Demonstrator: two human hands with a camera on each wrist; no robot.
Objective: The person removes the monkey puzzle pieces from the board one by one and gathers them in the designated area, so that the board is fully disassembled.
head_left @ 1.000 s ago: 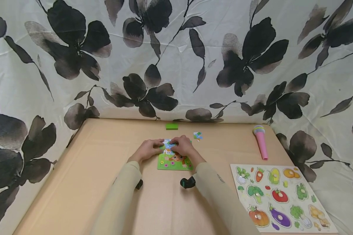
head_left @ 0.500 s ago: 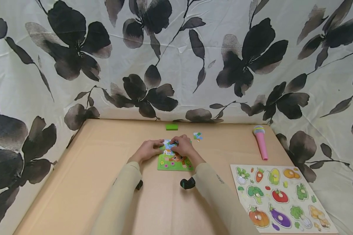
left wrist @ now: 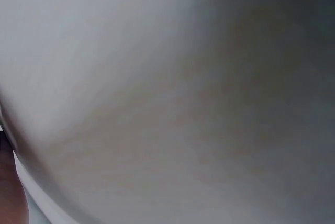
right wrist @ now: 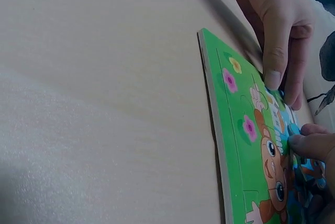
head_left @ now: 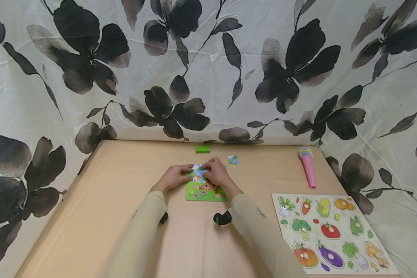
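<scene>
A jigsaw puzzle board (head_left: 194, 196) with a green border and a cartoon monkey lies flat in mid-table. My left hand (head_left: 173, 177) holds its left edge, with thumb and fingertips at the rim. Over the board's upper part, my right hand (head_left: 217, 172) pinches a blue puzzle piece (right wrist: 293, 130) between thumb and fingers. That piece is partly hidden by the fingers, so its seating is hard to tell. Just beyond the right hand lies a loose puzzle piece (head_left: 233, 160). The left wrist view is mostly blurred pale surface, with a bit of skin at its left edge.
A green block (head_left: 203, 149) sits near the table's back edge. Toward the back right lies a pink toy microphone (head_left: 309, 170). A vegetable puzzle board (head_left: 312, 241) covers the front right. Floral cloth (head_left: 226, 88) hangs behind the table (head_left: 100, 216).
My right hand shifts very slightly at the upper part of the board. The left hand and the board stay in place. The head view moves a little.
</scene>
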